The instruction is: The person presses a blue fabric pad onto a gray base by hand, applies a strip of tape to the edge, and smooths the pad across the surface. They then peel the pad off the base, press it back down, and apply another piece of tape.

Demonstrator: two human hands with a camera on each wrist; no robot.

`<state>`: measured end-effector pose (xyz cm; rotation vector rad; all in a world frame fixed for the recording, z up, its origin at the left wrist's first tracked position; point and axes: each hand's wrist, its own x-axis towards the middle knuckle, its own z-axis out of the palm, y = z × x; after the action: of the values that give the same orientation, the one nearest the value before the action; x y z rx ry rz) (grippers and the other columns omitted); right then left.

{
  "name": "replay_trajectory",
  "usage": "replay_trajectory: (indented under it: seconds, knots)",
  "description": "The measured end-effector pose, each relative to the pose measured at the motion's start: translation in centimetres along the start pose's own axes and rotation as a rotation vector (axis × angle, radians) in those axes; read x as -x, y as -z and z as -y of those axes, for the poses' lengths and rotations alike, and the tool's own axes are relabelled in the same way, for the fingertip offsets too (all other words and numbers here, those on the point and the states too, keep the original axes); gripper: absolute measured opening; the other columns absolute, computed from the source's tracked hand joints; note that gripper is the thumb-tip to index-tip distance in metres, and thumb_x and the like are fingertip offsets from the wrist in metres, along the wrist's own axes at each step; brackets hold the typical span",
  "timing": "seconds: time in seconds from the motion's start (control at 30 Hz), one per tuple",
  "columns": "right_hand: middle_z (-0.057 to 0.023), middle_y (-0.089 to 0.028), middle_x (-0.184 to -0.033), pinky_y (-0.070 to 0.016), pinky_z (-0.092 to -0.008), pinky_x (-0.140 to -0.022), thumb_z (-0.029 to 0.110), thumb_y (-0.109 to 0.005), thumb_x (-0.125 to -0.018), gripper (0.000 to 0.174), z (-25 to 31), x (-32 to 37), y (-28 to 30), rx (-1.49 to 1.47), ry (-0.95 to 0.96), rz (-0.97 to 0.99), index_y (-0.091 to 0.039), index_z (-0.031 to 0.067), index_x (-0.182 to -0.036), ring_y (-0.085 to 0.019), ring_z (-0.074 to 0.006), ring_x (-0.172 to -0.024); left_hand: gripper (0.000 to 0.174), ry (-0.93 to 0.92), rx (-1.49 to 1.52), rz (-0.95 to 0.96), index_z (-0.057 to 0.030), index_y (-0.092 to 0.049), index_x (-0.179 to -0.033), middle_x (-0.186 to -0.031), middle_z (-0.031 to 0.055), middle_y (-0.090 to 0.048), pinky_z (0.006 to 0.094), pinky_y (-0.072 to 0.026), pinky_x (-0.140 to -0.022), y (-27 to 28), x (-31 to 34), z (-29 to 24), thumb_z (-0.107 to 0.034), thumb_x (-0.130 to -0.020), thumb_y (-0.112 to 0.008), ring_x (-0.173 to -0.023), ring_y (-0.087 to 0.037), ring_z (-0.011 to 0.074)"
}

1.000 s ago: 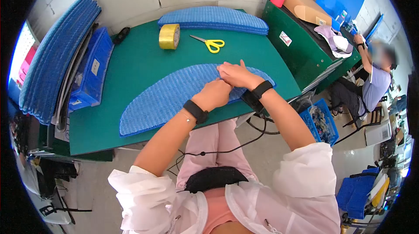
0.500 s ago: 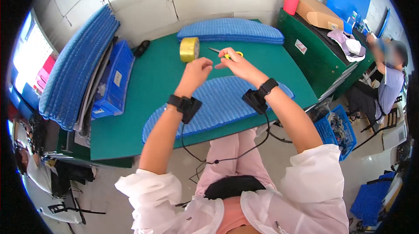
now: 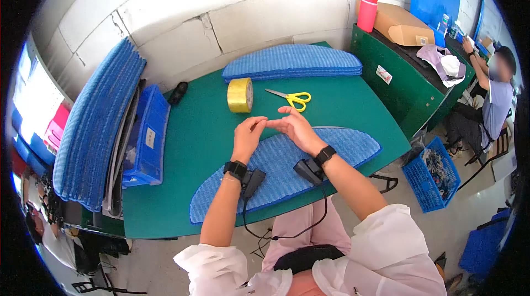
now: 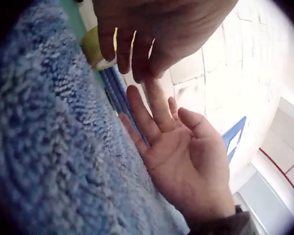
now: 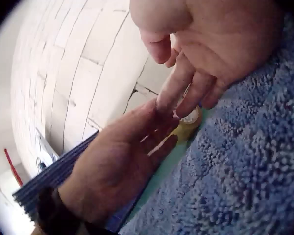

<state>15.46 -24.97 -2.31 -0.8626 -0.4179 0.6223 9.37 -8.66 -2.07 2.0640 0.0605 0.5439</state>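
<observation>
A blue, half-moon textile pad (image 3: pixel 276 155) lies flat along the near side of the green table. Above its far edge, the left hand (image 3: pixel 248 138) pinches a fingertip of the right hand (image 3: pixel 298 130). The left wrist view shows the left hand (image 4: pixel 159 36) with its thumb and fingers at that fingertip, and the right hand (image 4: pixel 186 164) palm up, fingers spread and loosely bent. Just beyond the hands are a yellow tape roll (image 3: pixel 239 96) and yellow-handled scissors (image 3: pixel 298 99); neither is touched.
Stacked blue pads (image 3: pixel 292 62) lie at the table's back. More pads (image 3: pixel 96 130) stand at the left beside a blue bin (image 3: pixel 149 141). A red bottle (image 3: pixel 367 9) tops the green cabinet (image 3: pixel 386 69) at the right, with a seated person beyond.
Both hands have left the pad's right part, where they were together one second ago. They were apart half a second ago; now the left hand holds a right fingertip. The head view has shifted.
</observation>
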Motion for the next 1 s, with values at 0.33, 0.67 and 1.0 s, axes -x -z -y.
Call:
replay_trajectory:
  seconds: [0.33, 0.67, 1.0]
  knots:
    - [-0.0359, -0.036, -0.13, -0.0378, -0.0524, -0.097, 0.051, -0.037, -0.092, 0.051, 2.3, 0.2, 0.6, -0.492, -0.297, 0.248, -0.04, 0.0107, -0.123, -0.051, -0.0507, -0.106, 0.021, 0.305, 0.677, 0.057, 0.0004, -0.063, -0.101, -0.095, 0.0042, -0.063, 0.0245, -0.0466, -0.08, 0.6, 0.5, -0.1, -0.016, -0.089, -0.058, -0.085, -0.058, 0.01]
    - [-0.0344, -0.032, -0.134, -0.036, -0.0531, -0.098, 0.058, -0.031, -0.091, 0.062, 3.0, 0.6, 0.5, -0.69, -0.319, 0.335, -0.04, 0.01, -0.129, -0.048, -0.0512, -0.11, 0.02, 0.325, 0.922, 0.112, 0.0001, -0.062, -0.102, -0.098, 0.0054, -0.063, 0.0275, -0.0475, -0.083, 0.9, 0.6, -0.9, -0.014, -0.09, -0.056, -0.09, -0.059, 0.0127]
    - [-0.0263, -0.041, -0.132, -0.0389, -0.0441, -0.097, 0.056, -0.026, -0.093, 0.061, 2.2, 0.7, -0.4, -0.232, -0.215, 0.272, -0.037, 0.006, -0.126, -0.052, -0.04, -0.112, 0.017, 0.278, 0.702, 0.007, -0.0007, -0.064, -0.099, -0.092, 0.0013, -0.063, 0.0215, -0.0425, -0.077, 0.7, 0.4, -0.1, -0.011, -0.088, -0.059, -0.085, -0.055, 0.0067]
